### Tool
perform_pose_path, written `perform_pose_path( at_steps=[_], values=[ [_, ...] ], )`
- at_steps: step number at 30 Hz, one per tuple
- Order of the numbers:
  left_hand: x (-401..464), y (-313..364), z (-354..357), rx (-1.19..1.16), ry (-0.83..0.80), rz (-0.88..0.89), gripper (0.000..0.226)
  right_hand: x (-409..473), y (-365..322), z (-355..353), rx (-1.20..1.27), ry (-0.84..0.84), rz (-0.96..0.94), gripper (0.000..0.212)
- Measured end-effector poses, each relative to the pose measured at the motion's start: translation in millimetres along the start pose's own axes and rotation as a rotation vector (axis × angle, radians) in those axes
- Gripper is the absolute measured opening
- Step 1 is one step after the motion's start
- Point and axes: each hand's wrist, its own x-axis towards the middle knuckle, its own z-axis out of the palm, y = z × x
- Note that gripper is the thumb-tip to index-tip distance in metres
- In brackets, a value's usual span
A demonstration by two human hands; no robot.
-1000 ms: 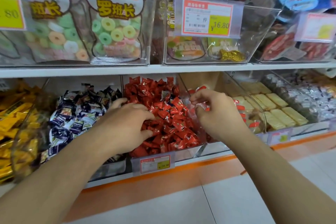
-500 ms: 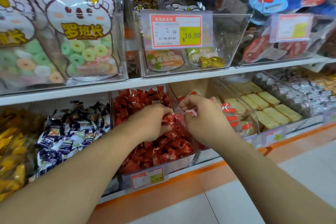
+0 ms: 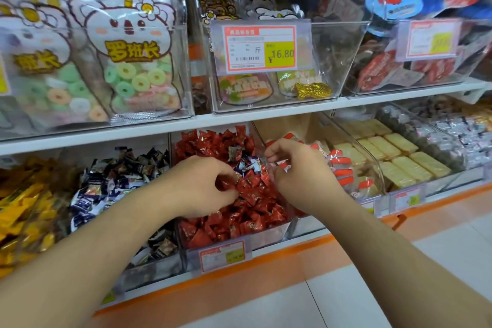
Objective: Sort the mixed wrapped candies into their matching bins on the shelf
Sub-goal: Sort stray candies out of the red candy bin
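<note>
A clear bin (image 3: 269,234) on the lower shelf is heaped with red wrapped candies (image 3: 239,216). A few blue-and-white wrapped candies (image 3: 249,164) lie on top of the red heap near its middle. My left hand (image 3: 202,184) sits over the heap with its fingers curled round red candies. My right hand (image 3: 298,170) hovers at the bin's right side and pinches a clear wrapper with red-and-white print (image 3: 281,165). To the left, a bin of dark blue-and-white candies (image 3: 111,181) matches the strays.
Yellow wrapped candies (image 3: 24,210) fill the far left bin. Right of the red bin are red-capped clear packs (image 3: 343,168), pale yellow bars (image 3: 399,157) and silver wrapped sweets (image 3: 458,138). The upper shelf (image 3: 239,117) carries bagged ring gummies and price tags. An orange kick strip edges the floor.
The view has drifted down and left a little. My left hand has dug forward into the red heap and closed its fingers; my right hand stays at the bin's right edge with the wrapper.
</note>
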Motion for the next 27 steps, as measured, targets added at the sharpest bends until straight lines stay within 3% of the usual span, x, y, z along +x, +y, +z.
perform_pose_path(
  at_steps=[3,6,11,18,27],
  values=[
    [8,4,2,-0.083,0.155,-0.023,0.024,0,1,0,-0.017,0.01,-0.002,0.029],
    [30,5,14,-0.062,0.293,0.008,0.029,2,3,1,-0.017,0.014,0.0,0.031],
    [67,9,39,-0.046,0.208,0.008,0.04,5,5,2,0.021,0.019,0.022,0.033],
    [76,6,42,-0.06,0.381,0.017,0.017,7,5,4,0.031,0.032,0.005,0.03],
    [12,-2,13,-0.424,0.505,-0.037,0.008,6,0,7,-0.039,0.032,-0.023,0.027]
  ],
)
